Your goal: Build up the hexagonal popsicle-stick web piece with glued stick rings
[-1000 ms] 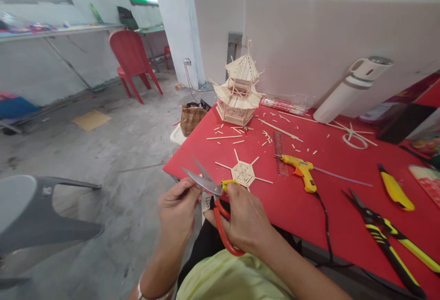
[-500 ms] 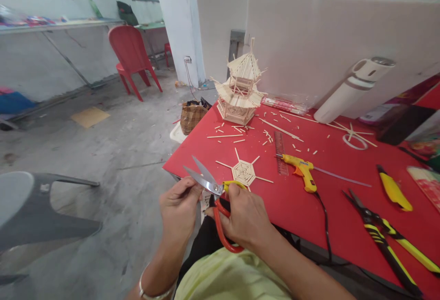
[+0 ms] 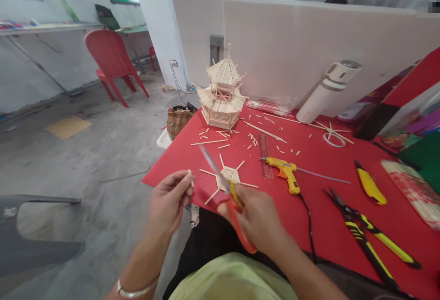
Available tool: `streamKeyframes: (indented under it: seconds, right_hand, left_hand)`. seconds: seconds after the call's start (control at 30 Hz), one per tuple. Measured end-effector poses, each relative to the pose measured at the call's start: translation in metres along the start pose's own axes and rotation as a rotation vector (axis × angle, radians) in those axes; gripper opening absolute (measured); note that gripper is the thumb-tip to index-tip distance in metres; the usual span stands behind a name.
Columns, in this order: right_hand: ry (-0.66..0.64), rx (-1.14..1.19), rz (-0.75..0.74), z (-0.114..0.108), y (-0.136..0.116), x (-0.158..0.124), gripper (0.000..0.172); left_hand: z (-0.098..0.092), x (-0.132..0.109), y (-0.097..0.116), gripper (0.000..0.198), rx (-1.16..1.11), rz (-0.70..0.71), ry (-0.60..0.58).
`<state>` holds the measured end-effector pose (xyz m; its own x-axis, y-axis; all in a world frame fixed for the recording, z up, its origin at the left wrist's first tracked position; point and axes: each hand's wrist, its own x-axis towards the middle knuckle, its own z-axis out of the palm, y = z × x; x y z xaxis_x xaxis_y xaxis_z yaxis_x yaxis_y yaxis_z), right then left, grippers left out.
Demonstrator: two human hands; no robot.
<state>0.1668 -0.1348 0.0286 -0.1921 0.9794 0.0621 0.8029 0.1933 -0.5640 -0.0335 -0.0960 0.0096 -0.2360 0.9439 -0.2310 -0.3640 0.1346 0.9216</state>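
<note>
My left hand [image 3: 169, 204] pinches a short pale stick [image 3: 190, 177] between thumb and fingertips, just off the near left edge of the red table [image 3: 319, 217]. My right hand [image 3: 256, 220] grips red-and-yellow-handled scissors [image 3: 229, 201]; their blades are closed and point up and away over a flat hexagonal stick web [image 3: 227, 175] on the table. The two hands are apart. A stick pagoda model [image 3: 222, 91] stands at the table's far left corner.
A yellow glue gun [image 3: 284, 171] with a black cord, a ruler [image 3: 264, 155], yellow-handled pliers [image 3: 364, 231], a yellow knife [image 3: 369, 184], a white cylinder [image 3: 325, 93] and loose stick bits lie on the table. A grey chair [image 3: 34, 231] is at left, a red chair [image 3: 110, 64] farther back.
The scissors have closed and swung right, away from my left hand. My left hand now holds a short cut stick by itself. The view has shifted right.
</note>
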Motion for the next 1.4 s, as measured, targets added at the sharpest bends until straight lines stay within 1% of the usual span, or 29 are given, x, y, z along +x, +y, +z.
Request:
streamKeyframes:
  seconds: [0.07,0.13,0.2,0.27,0.33,0.43,0.63,0.77,0.83,0.9,0.97,1.03,1.1,1.17,1.27,1.4]
  right_hand:
    - [0.115,-0.147,0.111,-0.011,0.025,-0.011,0.041]
    - [0.163,-0.321,0.226,-0.017,0.052,-0.028,0.045]
    - [0.154,-0.454,0.312,-0.017,0.076,-0.048,0.048]
    - [0.122,-0.519,0.375,-0.014,0.096,-0.068,0.047]
    - [0.097,-0.538,0.418,-0.010,0.110,-0.084,0.048]
    - [0.117,-0.563,0.446,-0.007,0.122,-0.096,0.051]
    - [0.150,-0.604,0.415,-0.012,0.125,-0.092,0.055]
    - [0.229,-0.563,0.313,-0.023,0.121,-0.085,0.058]
    - [0.300,-0.528,0.247,-0.028,0.116,-0.078,0.053]
    - [0.350,-0.477,0.178,-0.028,0.108,-0.068,0.044]
    - [0.348,-0.410,0.103,-0.022,0.098,-0.054,0.036]
    - [0.295,-0.349,0.048,-0.011,0.089,-0.038,0.030]
    - [0.236,-0.300,0.029,0.002,0.082,-0.024,0.025]
    - [0.207,-0.261,0.027,0.013,0.077,-0.013,0.022]
    - [0.204,-0.214,0.032,0.024,0.077,-0.004,0.020]
    - [0.203,-0.201,0.055,0.032,0.082,-0.002,0.021]
  left_hand:
    - [0.012,0.013,0.004,0.027,0.176,-0.011,-0.134]
    - [0.026,0.029,0.007,0.023,0.383,-0.032,-0.238]
    - [0.040,0.046,0.007,0.018,0.566,-0.070,-0.351]
    - [0.051,0.063,0.006,0.012,0.685,-0.096,-0.444]
    - [0.059,0.079,0.003,0.008,0.787,-0.142,-0.531]
    - [0.065,0.097,0.000,0.006,0.913,-0.202,-0.613]
    - [0.072,0.114,-0.003,0.006,1.038,-0.224,-0.701]
    - [0.078,0.118,-0.006,0.016,1.020,-0.297,-0.727]
    - [0.080,0.118,-0.007,0.017,1.002,-0.318,-0.720]
    - [0.080,0.119,-0.008,0.016,1.008,-0.323,-0.715]
    - [0.078,0.120,-0.010,0.013,1.031,-0.311,-0.713]
    - [0.076,0.121,-0.013,0.010,1.057,-0.273,-0.700]
    - [0.074,0.121,-0.015,0.010,1.074,-0.231,-0.678]
    - [0.073,0.119,-0.015,0.011,1.065,-0.227,-0.665]
    - [0.076,0.113,-0.012,0.017,1.020,-0.301,-0.638]
    - [0.084,0.106,-0.006,0.024,0.976,-0.438,-0.606]
